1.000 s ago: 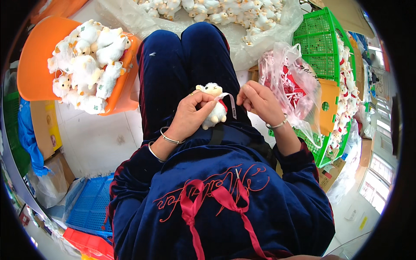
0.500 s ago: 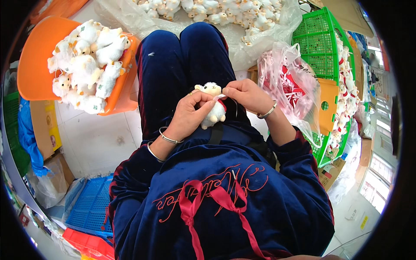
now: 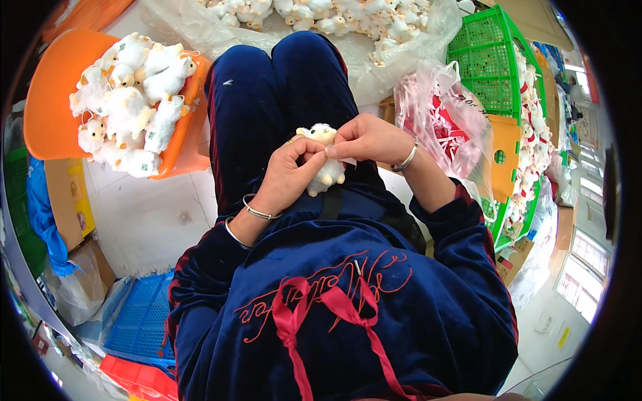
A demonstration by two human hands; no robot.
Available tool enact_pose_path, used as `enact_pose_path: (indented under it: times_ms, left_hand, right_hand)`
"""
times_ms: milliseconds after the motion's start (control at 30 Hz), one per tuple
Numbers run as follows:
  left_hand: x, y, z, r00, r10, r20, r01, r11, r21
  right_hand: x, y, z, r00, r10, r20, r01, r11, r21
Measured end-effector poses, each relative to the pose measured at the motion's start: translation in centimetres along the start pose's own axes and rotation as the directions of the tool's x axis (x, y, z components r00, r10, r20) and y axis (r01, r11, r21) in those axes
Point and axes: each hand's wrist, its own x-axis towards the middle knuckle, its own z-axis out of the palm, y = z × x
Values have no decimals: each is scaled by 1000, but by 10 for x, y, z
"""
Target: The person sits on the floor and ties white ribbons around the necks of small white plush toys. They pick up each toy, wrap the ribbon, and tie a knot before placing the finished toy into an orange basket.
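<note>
A small white plush sheep [image 3: 325, 172] lies on my lap, head toward my knees. It has dark eyes and a pale face. My left hand [image 3: 291, 171] is closed at its neck, fingers curled and thumb and forefinger pinched. My right hand [image 3: 376, 142] meets it there, also pinching. Between the fingertips is a pale ribbon, of which a short whitish strip [image 3: 349, 161] shows under my right hand. The fingers cover the neck and most of the ribbon, so its exact shape there is hidden.
An orange chair [image 3: 50, 100] at left bears a heap of plush sheep [image 3: 127, 110]. More sheep [image 3: 334, 17] lie on plastic sheeting beyond my knees. To the right are a clear bag of red and pink ribbons [image 3: 445, 120] and a green crate [image 3: 485, 87]. A blue crate [image 3: 140, 317] stands lower left.
My right hand has moved left, closing in on my left hand at the sheep's neck. The ribbon stretched between them, and the red patch below, are now mostly covered.
</note>
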Motion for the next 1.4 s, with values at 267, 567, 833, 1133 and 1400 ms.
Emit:
enact_pose_path:
  times_ms: [267,567,833,1133,1400]
  left_hand:
    - [-1,5,-1,1000,-26,5,26,1000,-8]
    - [0,1,1,999,-47,8,48,994,-100]
    - [-1,0,0,1000,-29,-3,29,995,-100]
    - [0,-2,0,999,-36,2,36,994,-100]
    - [-1,1,0,999,-39,6,40,996,-77]
  right_hand:
    - [-2,-16,3,999,22,30,-18,993,-118]
    - [-25,5,15,893,-383,-235,148,745,-651]
    - [-26,10,16,972,-214,-99,192,962,-195]
    - [-22,19,10,982,-93,-164,117,982,145]
    - [-20,16,13,962,-217,-167,206,975,-85]
